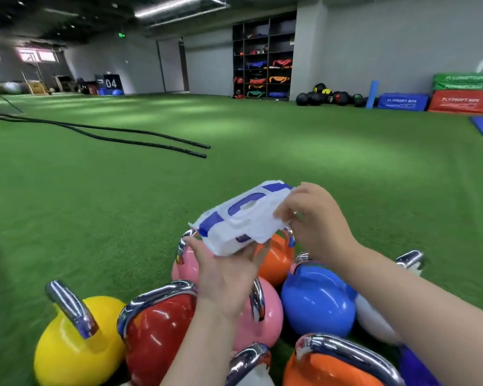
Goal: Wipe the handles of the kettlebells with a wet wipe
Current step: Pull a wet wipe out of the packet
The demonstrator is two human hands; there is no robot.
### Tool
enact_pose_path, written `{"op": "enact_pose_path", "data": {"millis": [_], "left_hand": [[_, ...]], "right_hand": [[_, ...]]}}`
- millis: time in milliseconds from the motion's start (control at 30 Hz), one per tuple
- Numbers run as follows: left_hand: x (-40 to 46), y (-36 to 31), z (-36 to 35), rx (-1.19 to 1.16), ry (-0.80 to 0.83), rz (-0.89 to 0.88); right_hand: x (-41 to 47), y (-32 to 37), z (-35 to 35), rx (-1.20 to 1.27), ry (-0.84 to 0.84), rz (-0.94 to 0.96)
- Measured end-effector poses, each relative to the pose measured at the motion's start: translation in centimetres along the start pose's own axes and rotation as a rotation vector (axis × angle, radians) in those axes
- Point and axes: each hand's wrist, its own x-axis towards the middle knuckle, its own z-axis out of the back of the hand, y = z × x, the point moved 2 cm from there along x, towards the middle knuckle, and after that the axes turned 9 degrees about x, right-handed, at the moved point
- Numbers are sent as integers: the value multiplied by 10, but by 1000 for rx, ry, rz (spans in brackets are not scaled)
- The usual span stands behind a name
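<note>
- While no wipe is out yet, you hold the white-and-blue soft plastic pack of wet wipes (241,218) above the cluster of kettlebells, near frame centre.
- Your left hand (229,274) cups the pack from below, fingers closed against its underside at about 7 o'clock of the pack.
- Your right hand (313,221) pinches the pack's 3 o'clock end; whether it grips the flap or only the wrapper, I cannot tell.
- Pack lid looks shut; no loose sheet visible.
- Kettlebells sit on the green artificial turf (95,204) below your hands: yellow round kettlebell (76,346) at 8 o'clock, glossy red kettlebell (156,335) at 7 o'clock, blue kettlebell (318,302) at 4 o'clock, orange kettlebell (332,369) at 5 o'clock, pink ones tucked under your left wrist.
- Chrome curved handle of the yellow bell (73,307) is dry-looking and untouched, as are the others, by my reading.
- Judgement: task at its very start. Left to do: open pack, draw a wipe, rub every handle.
</note>
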Motion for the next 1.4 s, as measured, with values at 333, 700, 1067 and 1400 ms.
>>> {"op": "enact_pose_path", "data": {"millis": [333,700,1067,1400], "left_hand": [[-84,24,40,492,78,493],[-107,91,40,893,-354,538],[-129,142,56,1025,-268,785],[-141,135,73,1081,-291,840]], "right_hand": [[-42,21,16,183,267,-179],[-130,-33,-21,-195,719,-745],[-251,22,-56,-135,1798,-907],[-334,25,-86,-548,1847,-440]]}}
